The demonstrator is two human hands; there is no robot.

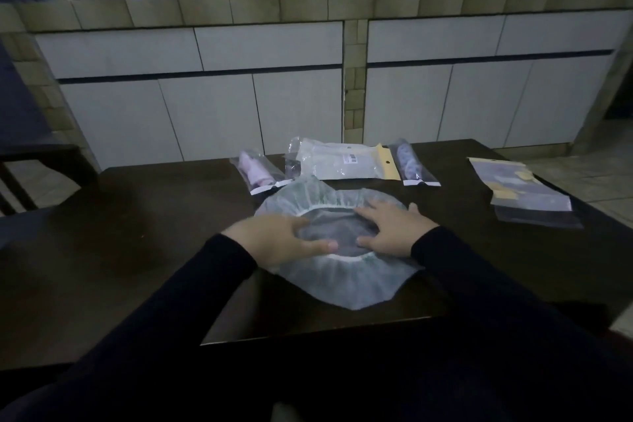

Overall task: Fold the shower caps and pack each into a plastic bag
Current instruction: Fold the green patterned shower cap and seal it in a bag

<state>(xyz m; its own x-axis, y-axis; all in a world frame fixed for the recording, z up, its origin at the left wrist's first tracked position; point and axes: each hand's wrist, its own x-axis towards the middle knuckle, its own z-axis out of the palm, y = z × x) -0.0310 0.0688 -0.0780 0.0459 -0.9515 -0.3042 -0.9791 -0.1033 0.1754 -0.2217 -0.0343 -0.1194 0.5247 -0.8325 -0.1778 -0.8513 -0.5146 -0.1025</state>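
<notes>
A pale blue-green shower cap [346,279] lies spread flat on the dark table [154,233], its white elastic rim facing up around a dark opening. My left hand [277,238] rests on the cap's left side, fingers and thumb reaching to the rim. On the right side lies my right hand [390,228], fingers spread and flat. Behind the cap lie a bagged pink cap [255,171] and a bagged patterned cap [409,161]. A larger packet [342,161] with a yellow header lies between them.
A stack of flat plastic bags [527,195] lies at the table's right edge. White cabinet fronts [205,113] and a tiled counter stand behind the table. A dark chair [30,161] is at the far left. The table's near edge runs just below the cap.
</notes>
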